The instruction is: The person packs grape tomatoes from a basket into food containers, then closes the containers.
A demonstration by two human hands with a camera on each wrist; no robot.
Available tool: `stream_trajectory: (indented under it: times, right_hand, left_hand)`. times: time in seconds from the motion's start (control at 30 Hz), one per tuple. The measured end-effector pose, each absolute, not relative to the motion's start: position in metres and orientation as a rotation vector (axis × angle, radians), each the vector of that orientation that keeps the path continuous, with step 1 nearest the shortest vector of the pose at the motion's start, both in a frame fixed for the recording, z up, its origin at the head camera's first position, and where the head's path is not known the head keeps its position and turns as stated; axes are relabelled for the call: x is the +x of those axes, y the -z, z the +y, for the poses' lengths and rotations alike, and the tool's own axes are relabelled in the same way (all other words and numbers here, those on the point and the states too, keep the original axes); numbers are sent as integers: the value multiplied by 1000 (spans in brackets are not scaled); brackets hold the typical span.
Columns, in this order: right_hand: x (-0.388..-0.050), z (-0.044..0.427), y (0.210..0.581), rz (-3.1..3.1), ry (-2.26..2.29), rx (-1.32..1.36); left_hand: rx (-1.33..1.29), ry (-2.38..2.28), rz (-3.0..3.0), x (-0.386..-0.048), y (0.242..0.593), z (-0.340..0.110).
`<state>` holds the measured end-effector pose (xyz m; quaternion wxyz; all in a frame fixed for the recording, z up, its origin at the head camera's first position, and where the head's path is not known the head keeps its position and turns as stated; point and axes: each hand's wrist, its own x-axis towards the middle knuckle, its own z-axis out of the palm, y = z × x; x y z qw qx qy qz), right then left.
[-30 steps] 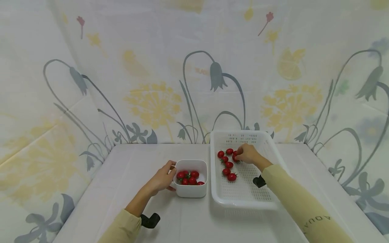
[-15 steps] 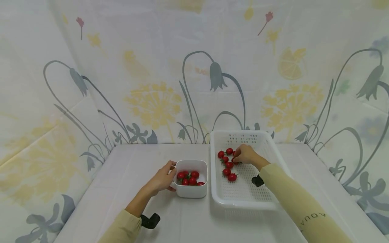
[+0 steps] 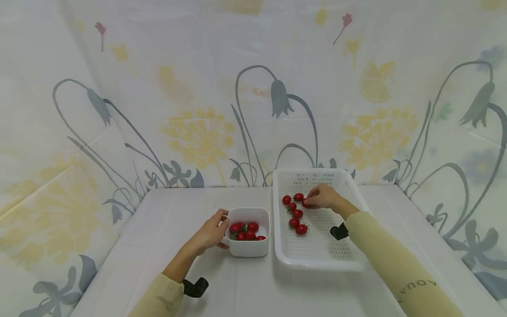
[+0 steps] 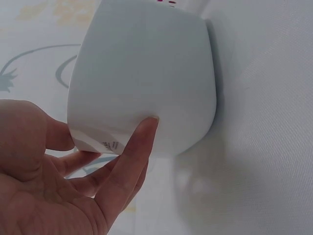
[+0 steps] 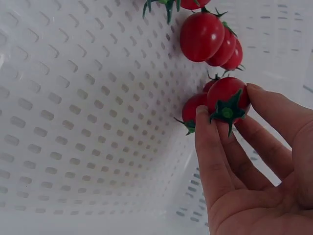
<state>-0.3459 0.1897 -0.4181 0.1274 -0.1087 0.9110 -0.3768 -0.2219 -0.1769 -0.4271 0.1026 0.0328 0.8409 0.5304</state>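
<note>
My left hand [image 3: 210,233] holds the white square box [image 3: 248,250] by its left side. Several red cherry tomatoes [image 3: 250,235] lie inside this box. In the left wrist view, my fingers and thumb [image 4: 139,142] press on the box's smooth wall [image 4: 146,63]. Over the white perforated basket [image 3: 313,264], my right hand [image 3: 326,197] pinches a cherry tomato [image 5: 229,90] between thumb and fingers. Its green calyx faces the right wrist camera, and another tomato [image 5: 191,108] lies right behind it. More cherry tomatoes [image 3: 301,229] sit along the basket's left part.
Box and basket stand side by side on a white-covered table [image 3: 253,290], a narrow gap between them. A flower-printed curtain [image 3: 253,132] rises behind the table and at both sides. A dark camera mount [image 3: 196,287] sits at the left wrist, another [image 3: 339,231] at the right.
My right hand first dipped slightly left and forward among the tomatoes, then rose a little back to the right. The left hand and box stay put.
</note>
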Motion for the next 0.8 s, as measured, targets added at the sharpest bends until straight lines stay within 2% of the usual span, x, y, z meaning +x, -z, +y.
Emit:
stream_trajectory:
  times: [0.37,0.8]
  right_hand:
    - [-339,191,404,2504,1326,-332]
    - [-327,184,387,2506,1348,-373]
  left_hand:
    - [91,-1552,2486,-222,426,-177]
    - [93,-1555,2485,-223,426,-177]
